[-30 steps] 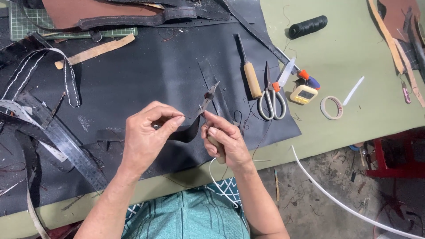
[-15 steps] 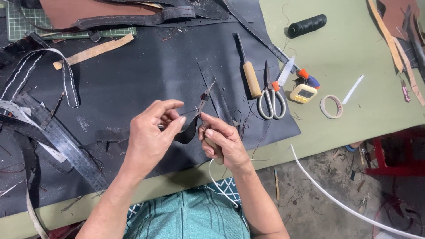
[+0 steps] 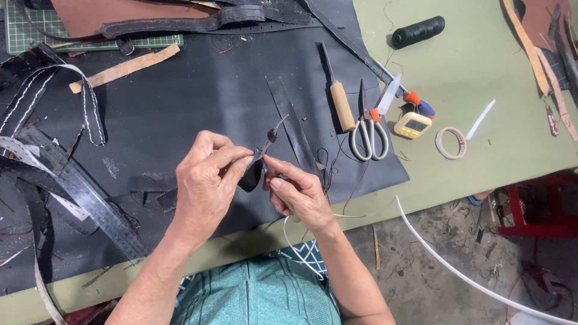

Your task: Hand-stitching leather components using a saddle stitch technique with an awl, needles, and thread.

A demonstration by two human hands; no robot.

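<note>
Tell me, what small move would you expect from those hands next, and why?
Probably a short pull of the thread through the small dark leather piece. The left hand pinches that piece above the black sheet, and the right hand meets it at the edge, its fingers closed as if on a needle too small to make out.

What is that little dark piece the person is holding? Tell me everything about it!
The little dark piece is small, almost black, and looks like soft leather. It curves downward like a folded flap, and a thin strip sticks up from its top, tilted right. It is held above the big black sheet on the table. The left hand pinches its top edge with fingertips, and the right hand touches it from the other side.
</note>
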